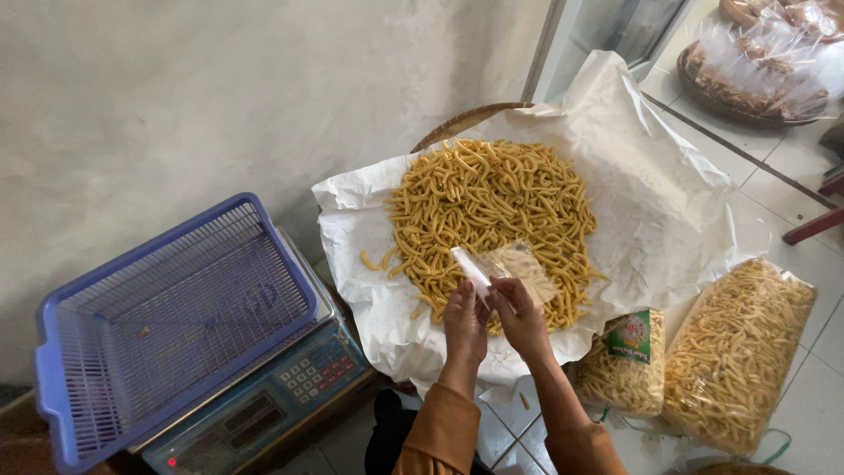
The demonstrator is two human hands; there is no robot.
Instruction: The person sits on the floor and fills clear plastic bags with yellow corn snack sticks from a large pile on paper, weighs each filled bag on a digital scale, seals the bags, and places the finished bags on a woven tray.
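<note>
**Clear bag pinched open above a heap of yellow snack sticks**

A small clear plastic bag (505,266) is held at its lower edge by both hands, just above the near side of a pile of yellow fried sticks (492,211). The left hand (463,321) is closed on the bag's left corner with thumb and fingertips; the right hand (520,315) is pinched on the edge beside it, so that the two hands almost touch. The bag is raised over the pile, and part of the sticks is seen through it.

The pile is spread on crumpled white paper (659,193), which is laid over a round woven tray (466,119); only a strip of the tray's rim is seen behind. To the left, a blue plastic basket (176,317) is set on a digital scale (272,405), well apart from the hands. To the right, two filled bags of the same sticks (734,352) are laid on the tiled floor (791,158). More packed bags (760,62) are stacked in a tray at the upper right.
</note>
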